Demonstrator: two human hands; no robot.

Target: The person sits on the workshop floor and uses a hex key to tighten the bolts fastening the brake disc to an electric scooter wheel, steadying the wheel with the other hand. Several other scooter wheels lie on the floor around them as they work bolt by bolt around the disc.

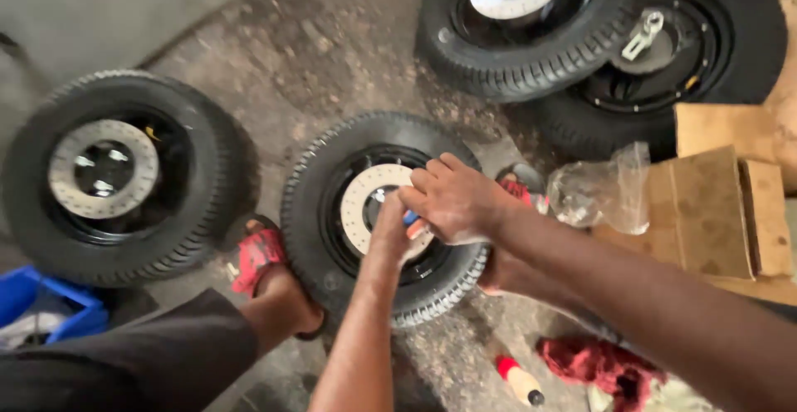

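Four wheels lie flat on a stained concrete floor [332, 55], discs facing up: one at nine o'clock [116, 175], two overlapping at one o'clock [531, 26], and the centre wheel [383, 217] with its brake disc [361, 200]. Over that hub, the left hand [390, 229] and right hand [452, 200] close together on a small blue-and-orange tool [412, 219], its axis hidden. Cardboard boxes [714, 204] sit at three o'clock, a red rag [602, 362] at five.

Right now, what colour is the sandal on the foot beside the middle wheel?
Red with a dark pattern, the sandal shows best in the head view.
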